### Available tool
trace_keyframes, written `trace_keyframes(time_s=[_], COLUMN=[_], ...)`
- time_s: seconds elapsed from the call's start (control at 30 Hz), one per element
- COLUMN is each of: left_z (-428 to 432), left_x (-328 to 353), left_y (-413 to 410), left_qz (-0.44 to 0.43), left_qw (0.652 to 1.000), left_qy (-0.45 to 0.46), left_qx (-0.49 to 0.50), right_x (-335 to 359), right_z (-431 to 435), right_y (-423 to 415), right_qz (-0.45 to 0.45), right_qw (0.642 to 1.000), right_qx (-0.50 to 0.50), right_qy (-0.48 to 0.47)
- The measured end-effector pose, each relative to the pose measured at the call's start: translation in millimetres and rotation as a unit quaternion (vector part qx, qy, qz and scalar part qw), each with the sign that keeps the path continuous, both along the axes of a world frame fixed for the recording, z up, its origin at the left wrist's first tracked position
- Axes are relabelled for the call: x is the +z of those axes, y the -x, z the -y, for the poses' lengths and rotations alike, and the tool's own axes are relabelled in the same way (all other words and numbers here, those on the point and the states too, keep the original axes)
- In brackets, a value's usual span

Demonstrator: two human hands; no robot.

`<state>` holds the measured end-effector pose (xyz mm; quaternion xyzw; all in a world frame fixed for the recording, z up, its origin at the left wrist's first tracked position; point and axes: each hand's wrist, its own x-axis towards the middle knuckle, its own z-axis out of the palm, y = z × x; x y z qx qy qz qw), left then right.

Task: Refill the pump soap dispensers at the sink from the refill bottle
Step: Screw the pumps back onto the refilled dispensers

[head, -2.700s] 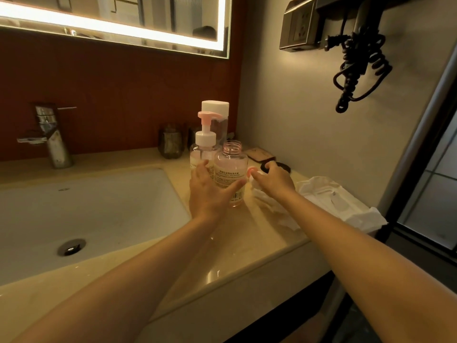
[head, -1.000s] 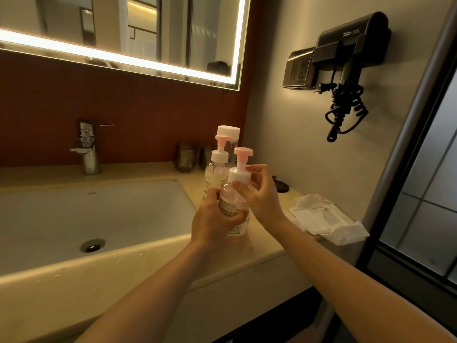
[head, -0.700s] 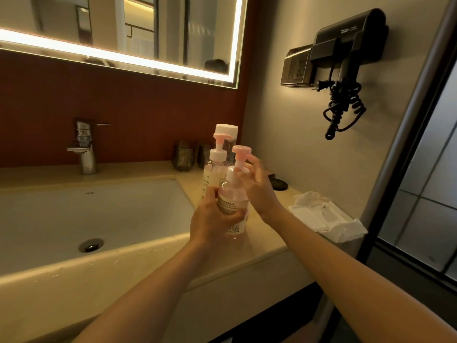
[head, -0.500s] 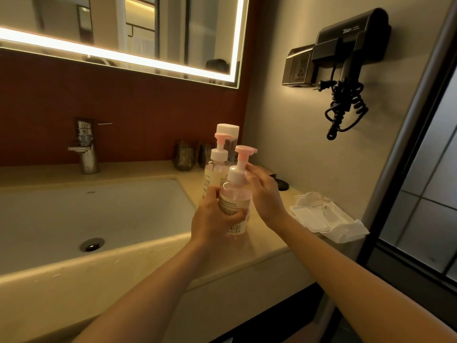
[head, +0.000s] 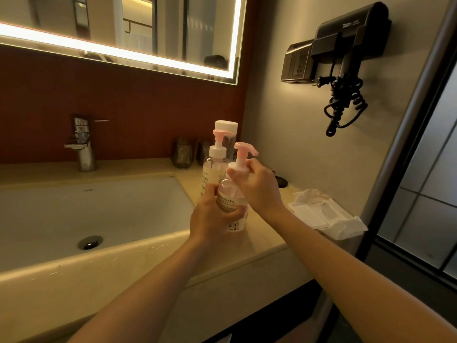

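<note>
1. Landmark: white rectangular sink basin [head: 74, 211]. The clear plastic dispenser bottle with pink pump head [head: 232, 194] stands upright on the beige counter [head: 262, 243] just right of the basin's right rim, long axis vertical.
2. Left hand [head: 212, 216] is wrapped around the bottle's body, bracing it.
3. Right hand [head: 259, 186] is closed around the white collar below the pump head, spout pointing away from the basin. Judged step: screwing the pump on; the turn runs about the vertical axis.
4. A second pink-pump dispenser [head: 214, 162] stands touching or just behind; a white-capped bottle [head: 226, 127] is behind that.
5. White folded cloth [head: 324, 214] lies farther right of the basin, well clear.
</note>
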<state>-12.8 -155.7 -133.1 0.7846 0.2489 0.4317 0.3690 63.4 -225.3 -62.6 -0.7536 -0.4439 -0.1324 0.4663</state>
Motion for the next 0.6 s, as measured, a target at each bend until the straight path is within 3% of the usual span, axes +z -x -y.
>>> trace_keyframes(time_s=[0.1,0.3,0.47,0.6], left_z=[0,1,1,2], left_x=[1,0,0,1], left_y=[-1,-1,-1,0], left_qz=[-0.003,0.008,0.012,0.014], left_qw=[1.0,1.0,1.0,1.0], left_qy=[0.005,0.0,0.007,0.007], left_qx=[-0.001,-0.003,-0.006,-0.009], right_x=[1,-12,-4,-2], right_z=[-6,-4,0,-10], right_y=[-1,2,-2,-5], right_qz=[-0.027,-0.056,-0.019,-0.027], right_qw=[0.999,0.995,0.997,0.999], right_qx=[-0.041,0.08,-0.012,-0.025], right_qy=[0.006,-0.025,-0.069,-0.024])
